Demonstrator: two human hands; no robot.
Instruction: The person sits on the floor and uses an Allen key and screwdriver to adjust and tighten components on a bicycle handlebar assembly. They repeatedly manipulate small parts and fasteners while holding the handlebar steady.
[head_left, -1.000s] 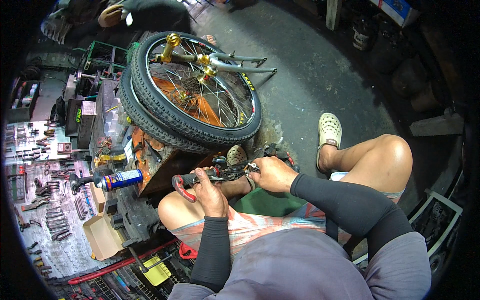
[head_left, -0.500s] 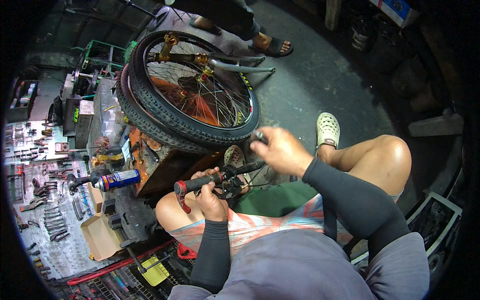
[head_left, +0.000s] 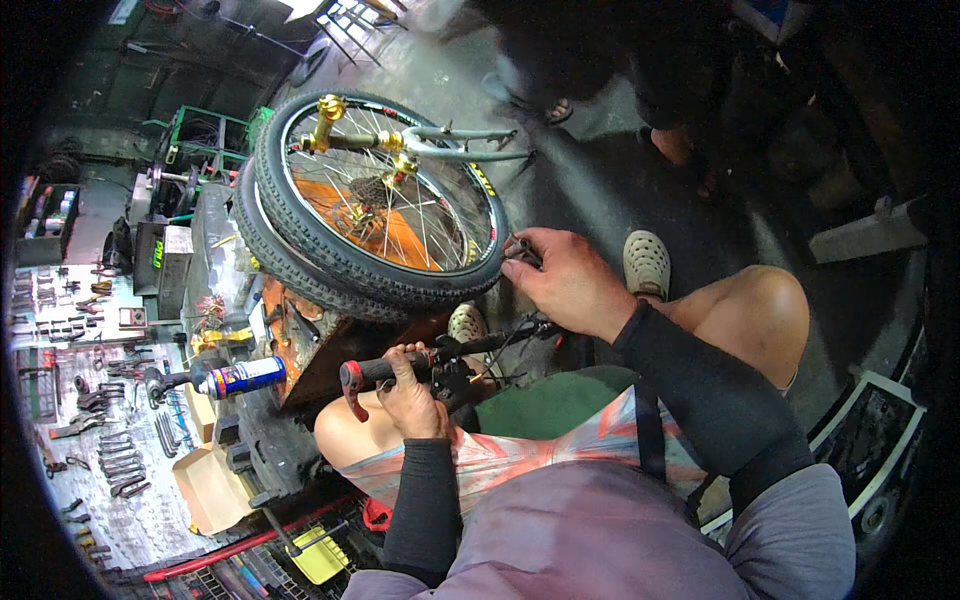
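Note:
My left hand (head_left: 412, 402) is wrapped round a bicycle handlebar (head_left: 378, 373) near its dark grip, which has a red end. A red-tipped brake lever (head_left: 354, 403) hangs beside the grip, and the dark clamp and lever parts next to my fingers are hard to make out. The bar runs off to the right, its far end partly below my right hand. My right hand (head_left: 578, 283) is raised, pinching a small dark metal part (head_left: 522, 252) between thumb and fingers, close to the wheel's tyre.
Two stacked bicycle wheels (head_left: 385, 275) with a fork (head_left: 465, 143) on top rest on a box (head_left: 365, 345). A blue spray can (head_left: 245, 377), an open carton (head_left: 208, 488) and several wrenches (head_left: 118, 460) lie left. Other people's feet (head_left: 560, 112) show beyond, partly in shadow.
My right hand has risen slightly with the metal part, which now shows more. The left hand keeps its hold on the handlebar. The person beyond the wheels has moved away to the right.

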